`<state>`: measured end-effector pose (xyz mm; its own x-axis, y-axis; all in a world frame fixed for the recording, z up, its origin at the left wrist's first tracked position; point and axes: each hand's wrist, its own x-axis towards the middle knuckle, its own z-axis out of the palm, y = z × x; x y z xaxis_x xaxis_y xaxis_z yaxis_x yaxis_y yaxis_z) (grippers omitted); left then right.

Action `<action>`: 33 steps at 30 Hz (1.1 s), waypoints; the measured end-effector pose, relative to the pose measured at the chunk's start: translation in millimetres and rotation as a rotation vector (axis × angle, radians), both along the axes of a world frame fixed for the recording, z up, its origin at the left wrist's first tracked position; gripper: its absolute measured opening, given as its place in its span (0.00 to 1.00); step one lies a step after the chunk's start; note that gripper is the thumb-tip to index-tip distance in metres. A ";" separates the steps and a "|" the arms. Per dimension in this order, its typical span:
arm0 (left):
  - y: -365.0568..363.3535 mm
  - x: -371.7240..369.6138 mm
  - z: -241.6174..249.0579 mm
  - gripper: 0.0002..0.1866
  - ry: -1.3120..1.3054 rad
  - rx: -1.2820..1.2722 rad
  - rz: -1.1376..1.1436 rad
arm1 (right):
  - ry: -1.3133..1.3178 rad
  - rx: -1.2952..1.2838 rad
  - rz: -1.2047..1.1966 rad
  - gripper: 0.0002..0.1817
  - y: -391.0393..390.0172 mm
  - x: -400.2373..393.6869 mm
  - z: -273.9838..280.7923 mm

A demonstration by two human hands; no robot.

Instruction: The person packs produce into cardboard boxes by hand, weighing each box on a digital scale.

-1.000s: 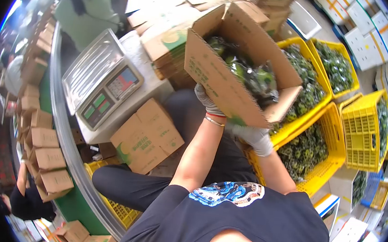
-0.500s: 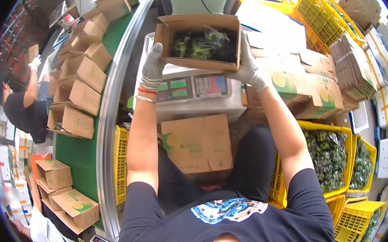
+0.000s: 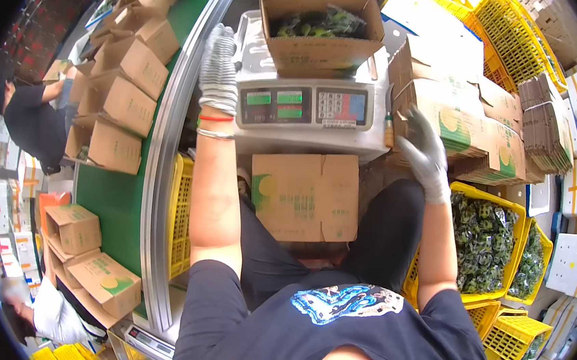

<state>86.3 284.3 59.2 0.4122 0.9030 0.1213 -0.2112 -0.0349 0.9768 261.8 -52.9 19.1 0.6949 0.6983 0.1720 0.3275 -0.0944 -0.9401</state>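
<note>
An open cardboard box (image 3: 323, 58) rests on the pan of a digital scale (image 3: 313, 117), with clear plastic bags of dark green produce (image 3: 321, 24) inside it. My left hand (image 3: 220, 68), in a striped knit glove, holds nothing; its fingers stretch out at the left side of the scale, slightly smeared by motion. To the right of the scale, my gloved right hand (image 3: 428, 154) is open, fingers apart, beside a stack of flattened cartons (image 3: 455, 119). Green digits glow on the scale's display.
A closed carton (image 3: 306, 199) stands below the scale. On the left, a green conveyor belt (image 3: 110, 216) with a metal rail carries several open boxes (image 3: 122, 100). Yellow crates (image 3: 521, 255) of bagged greens stand at right. Other people (image 3: 36, 120) work at far left.
The box has gone from between both my hands onto the scale. Both hands have let go; the right has drawn back toward me, while the left has moved slightly up and left.
</note>
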 end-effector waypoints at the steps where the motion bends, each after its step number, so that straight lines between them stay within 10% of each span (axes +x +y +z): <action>1: 1.4 -12.2 2.0 0.30 -0.009 -0.028 -0.013 | 0.055 -0.021 -0.016 0.31 -35.2 -5.9 -3.0; 5: 0.7 -35.5 2.9 0.25 0.041 -0.075 0.004 | -0.063 -0.277 -0.611 0.21 -209.4 24.8 -118.0; 7: -5.8 -38.1 7.8 0.22 0.080 -0.018 -0.001 | -0.335 -1.020 -0.940 0.24 -264.8 1.9 -143.5; 9: -9.8 -38.3 5.6 0.18 0.124 0.062 -0.008 | 0.061 -1.458 -0.884 0.30 -315.8 -20.6 -188.4; 16: -24.5 -14.0 3.3 0.09 0.098 0.455 0.126 | 0.395 -0.740 -0.624 0.26 -350.4 -46.1 -225.4; 23: -32.7 39.6 20.4 0.15 0.019 0.594 0.185 | 0.074 -0.767 -0.769 0.23 -324.2 -31.9 -173.1; 25: -22.3 37.8 9.5 0.18 -0.007 0.559 0.179 | -0.251 -0.570 -0.893 0.19 -275.1 -15.8 -104.1; 28: -10.9 40.9 -16.6 0.22 -0.015 0.555 0.148 | -0.138 0.141 -0.479 0.17 -136.3 -24.3 17.0; 33: -27.6 51.9 -8.6 0.20 -0.111 0.468 0.084 | -0.385 0.155 0.022 0.32 58.6 30.8 68.8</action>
<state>138.2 256.6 50.5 0.3016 0.7708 0.5611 -0.2910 -0.4860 0.8241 292.6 5.7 87.9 0.5447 0.6574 0.5207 0.6582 0.0497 -0.7512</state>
